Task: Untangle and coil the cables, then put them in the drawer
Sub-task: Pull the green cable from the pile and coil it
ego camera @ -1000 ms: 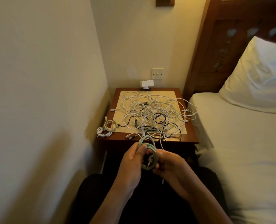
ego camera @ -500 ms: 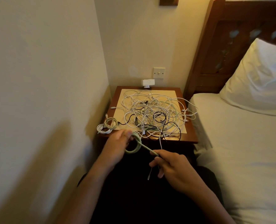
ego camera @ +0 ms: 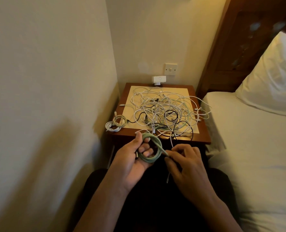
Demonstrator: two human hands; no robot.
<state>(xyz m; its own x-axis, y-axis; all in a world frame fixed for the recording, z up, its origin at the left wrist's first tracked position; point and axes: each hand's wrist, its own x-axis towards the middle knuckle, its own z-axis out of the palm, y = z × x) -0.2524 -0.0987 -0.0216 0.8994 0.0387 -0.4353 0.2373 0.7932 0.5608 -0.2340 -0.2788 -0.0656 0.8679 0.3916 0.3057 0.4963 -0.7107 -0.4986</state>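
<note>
Bedroom, wooden headboard [ego camera: 249,47], white pillow [ego camera: 271,77], bed [ego camera: 256,139], bedside table [ego camera: 204,131] in corner

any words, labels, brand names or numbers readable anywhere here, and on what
None can be read.
The white box at the back of the nightstand shows only a faint ring, no letters.
The wall switch plate is blank.
Any print on the cable plugs is too small to tell.

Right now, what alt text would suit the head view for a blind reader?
A left hand holds a coiled green cable while the right hand pinches its loose end. Behind, a tangle of white and black cables covers a wooden nightstand beside a bed.
</note>
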